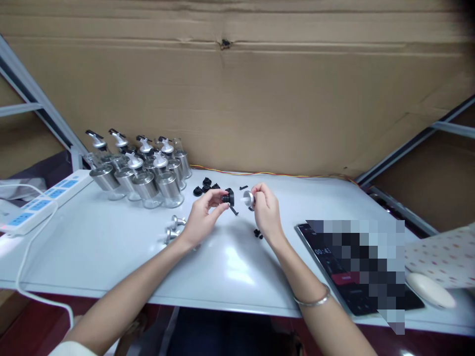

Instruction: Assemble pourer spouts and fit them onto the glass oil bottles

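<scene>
My left hand (202, 216) pinches a small black plastic stopper (227, 199) above the white table (111, 247). My right hand (265, 210) pinches a small silver metal cap (247, 199) right beside it; the two parts are a short gap apart. Several loose black parts (205, 187) lie just behind my hands, and a few more black bits (258, 233) lie under my right wrist. Two silver spouts (174, 228) rest on the table left of my left hand.
A cluster of several glass-and-steel dispenser bottles (143, 173) stands at the back left. A white power strip (40, 202) with cable lies at the left edge. A tablet (334, 267) and a white mouse (430, 290) lie at the right. A cardboard wall (237, 99) stands behind.
</scene>
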A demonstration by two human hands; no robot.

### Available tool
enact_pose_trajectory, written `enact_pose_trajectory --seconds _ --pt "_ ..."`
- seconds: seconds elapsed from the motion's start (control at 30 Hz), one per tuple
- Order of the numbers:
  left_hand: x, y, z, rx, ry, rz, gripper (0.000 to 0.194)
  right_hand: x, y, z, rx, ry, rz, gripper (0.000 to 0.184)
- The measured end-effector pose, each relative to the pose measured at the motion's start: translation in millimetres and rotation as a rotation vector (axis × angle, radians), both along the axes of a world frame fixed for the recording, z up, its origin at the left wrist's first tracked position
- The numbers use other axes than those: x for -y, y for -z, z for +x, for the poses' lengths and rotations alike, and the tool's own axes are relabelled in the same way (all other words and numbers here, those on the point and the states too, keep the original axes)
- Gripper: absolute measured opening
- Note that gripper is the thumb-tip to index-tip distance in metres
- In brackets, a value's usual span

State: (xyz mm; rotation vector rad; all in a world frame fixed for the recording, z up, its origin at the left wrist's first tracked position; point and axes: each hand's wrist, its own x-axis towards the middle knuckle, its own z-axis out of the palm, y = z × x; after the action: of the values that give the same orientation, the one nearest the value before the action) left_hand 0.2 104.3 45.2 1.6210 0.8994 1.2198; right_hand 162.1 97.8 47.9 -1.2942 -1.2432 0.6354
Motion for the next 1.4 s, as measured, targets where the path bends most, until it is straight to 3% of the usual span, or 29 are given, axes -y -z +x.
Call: enact_pose_trajectory --seconds 0.27,0.67,0.93,1.4 --pt "-0.3 10.5 4.1 -0.044 0.013 0.082 0.020 2.5 2.6 -9.1 0.124 -0.120 0.006 0.014" --pt "-1.8 13.1 -1.0 -0.068 -0.064 0.215 0.017 4.5 6.6 -9.9 0.103 -0.252 0.026 0.014" --pt "3.2 6.1 -4.6 -0.168 -0.089 0.421 0.013 4.5 9.8 -11.2 0.057 -0.311 0.013 0.014" --pt "7.5 0.4 -4.8 -0.195 -0.102 0.540 0.012 6.9 12.8 -14.0 0.007 -0.345 0.016 0.014"
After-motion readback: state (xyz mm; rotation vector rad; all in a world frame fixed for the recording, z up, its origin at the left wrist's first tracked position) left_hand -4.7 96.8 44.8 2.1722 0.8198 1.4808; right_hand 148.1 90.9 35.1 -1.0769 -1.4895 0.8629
